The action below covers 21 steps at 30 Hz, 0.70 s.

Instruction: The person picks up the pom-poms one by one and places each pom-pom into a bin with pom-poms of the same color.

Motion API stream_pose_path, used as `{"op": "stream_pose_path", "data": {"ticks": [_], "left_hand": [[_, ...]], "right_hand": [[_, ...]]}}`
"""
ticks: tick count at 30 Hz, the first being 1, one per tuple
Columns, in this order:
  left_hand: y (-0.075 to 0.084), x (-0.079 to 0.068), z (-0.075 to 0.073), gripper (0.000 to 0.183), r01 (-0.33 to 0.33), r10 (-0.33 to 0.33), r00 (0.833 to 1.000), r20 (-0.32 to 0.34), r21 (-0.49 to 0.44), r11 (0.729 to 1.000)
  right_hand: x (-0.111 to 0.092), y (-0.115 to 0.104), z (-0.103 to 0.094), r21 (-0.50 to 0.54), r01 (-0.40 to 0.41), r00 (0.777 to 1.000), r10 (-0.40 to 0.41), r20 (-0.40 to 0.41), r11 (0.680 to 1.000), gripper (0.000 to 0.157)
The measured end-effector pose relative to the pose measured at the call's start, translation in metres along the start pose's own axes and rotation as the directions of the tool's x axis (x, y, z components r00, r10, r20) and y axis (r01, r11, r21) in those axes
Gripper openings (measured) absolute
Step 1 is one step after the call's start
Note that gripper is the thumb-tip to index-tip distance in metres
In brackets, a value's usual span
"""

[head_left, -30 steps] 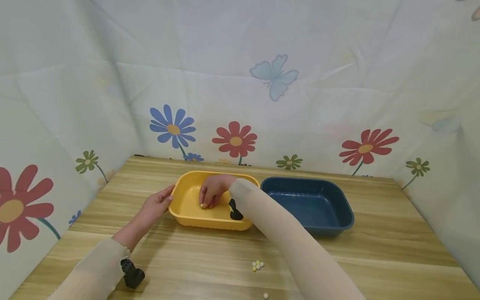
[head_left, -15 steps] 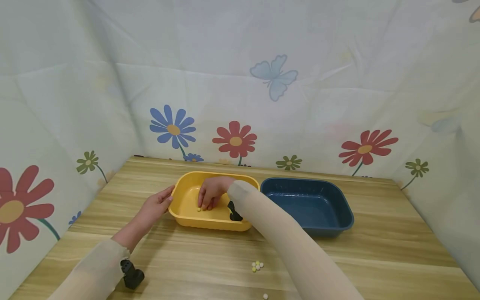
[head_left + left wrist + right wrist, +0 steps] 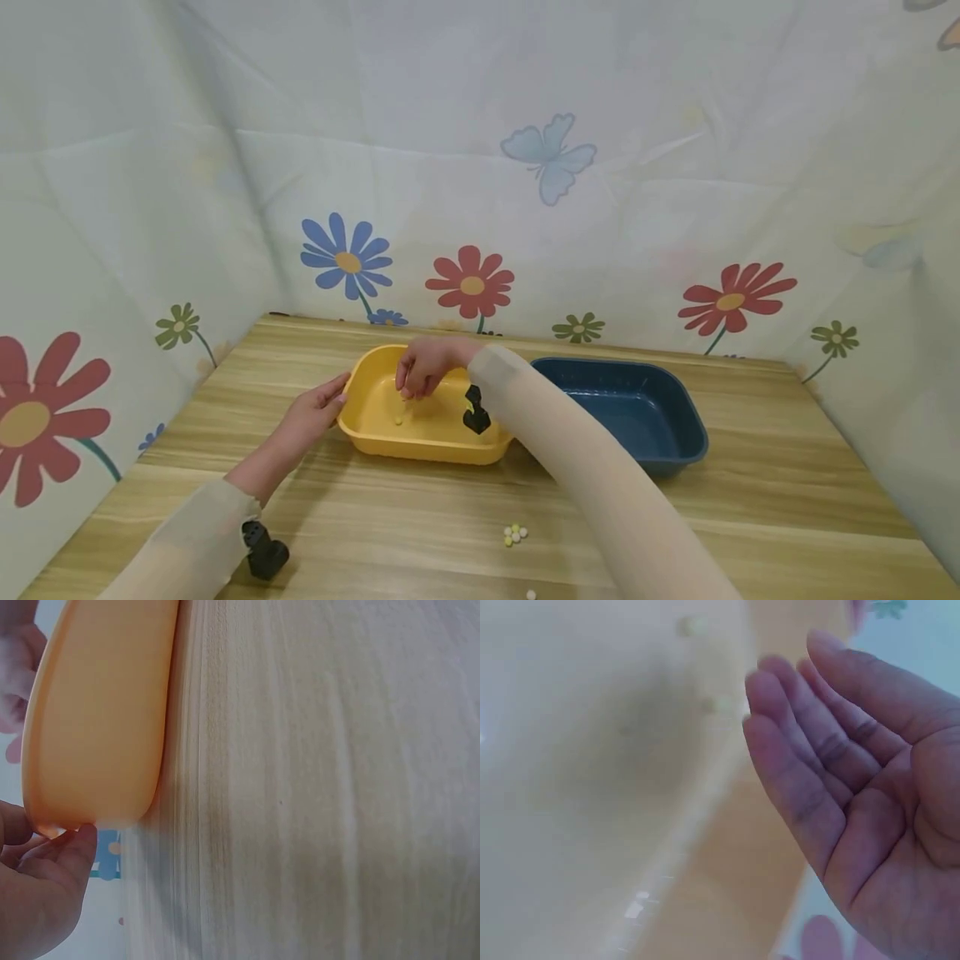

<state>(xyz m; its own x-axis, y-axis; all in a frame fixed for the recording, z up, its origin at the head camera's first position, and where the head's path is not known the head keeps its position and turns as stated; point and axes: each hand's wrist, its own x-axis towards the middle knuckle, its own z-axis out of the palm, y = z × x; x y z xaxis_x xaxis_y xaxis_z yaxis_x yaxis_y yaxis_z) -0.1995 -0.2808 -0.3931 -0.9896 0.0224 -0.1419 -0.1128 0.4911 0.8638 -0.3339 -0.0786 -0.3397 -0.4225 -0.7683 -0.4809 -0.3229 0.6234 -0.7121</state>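
My left hand (image 3: 313, 414) holds the left end of a yellow plastic basin (image 3: 427, 450). In the left wrist view, fingers and thumb pinch the rim of this basin (image 3: 105, 712). Over the basin's inside hangs my right hand (image 3: 425, 367), fingertips pointing down. The right wrist view shows this hand (image 3: 855, 765) with fingers loosely bent, the thumb apart, and nothing between them. Below it, a small pale-yellow ball (image 3: 398, 421) lies on the basin's floor, with a faint pale streak just above. Two blurred pale balls, one a yellowish ball (image 3: 691, 626), show beside the fingertips.
A dark blue basin (image 3: 622, 412) stands right of the yellow one, partly behind the right sleeve. Several small white and yellow balls (image 3: 515, 534) lie clustered on the wooden table (image 3: 390, 525), and a single white ball (image 3: 531, 595) sits near the front edge. A flowered curtain (image 3: 637, 167) encloses the table.
The right hand has risen from the yellow basin's floor, and its fingers have let go of small balls. A yellow ball now lies clear of the fingertips. The left hand stays on the rim.
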Motion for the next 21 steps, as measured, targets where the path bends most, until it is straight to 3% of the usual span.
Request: {"op": "stream_pose_path", "data": {"ticks": [4, 9, 15, 21], "left_hand": [[0.0, 0.0, -0.001, 0.053, 0.001, -0.001, 1.0, 0.004, 0.001, 1.0], [0.001, -0.001, -0.004, 0.053, -0.022, 0.022, 1.0, 0.011, 0.021, 1.0], [0.001, 0.0, -0.005, 0.054, -0.007, 0.006, 1.0, 0.019, 0.043, 0.999], [0.002, 0.001, -0.004, 0.054, -0.006, 0.005, 1.0, 0.028, 0.027, 1.0]], "right_hand": [[-0.025, -0.009, -0.008, -0.027, 0.056, 0.993, -0.059, -0.101, 0.998, 0.015], [-0.068, -0.013, -0.006, -0.007, 0.149, 0.966, -0.148, -0.213, 0.989, 0.021], [-0.122, -0.002, 0.015, 0.055, 0.246, 0.93, -0.219, -0.296, 0.968, 0.025], [-0.171, 0.018, 0.044, 0.152, 0.292, 0.899, -0.217, -0.38, 0.944, 0.023]]}}
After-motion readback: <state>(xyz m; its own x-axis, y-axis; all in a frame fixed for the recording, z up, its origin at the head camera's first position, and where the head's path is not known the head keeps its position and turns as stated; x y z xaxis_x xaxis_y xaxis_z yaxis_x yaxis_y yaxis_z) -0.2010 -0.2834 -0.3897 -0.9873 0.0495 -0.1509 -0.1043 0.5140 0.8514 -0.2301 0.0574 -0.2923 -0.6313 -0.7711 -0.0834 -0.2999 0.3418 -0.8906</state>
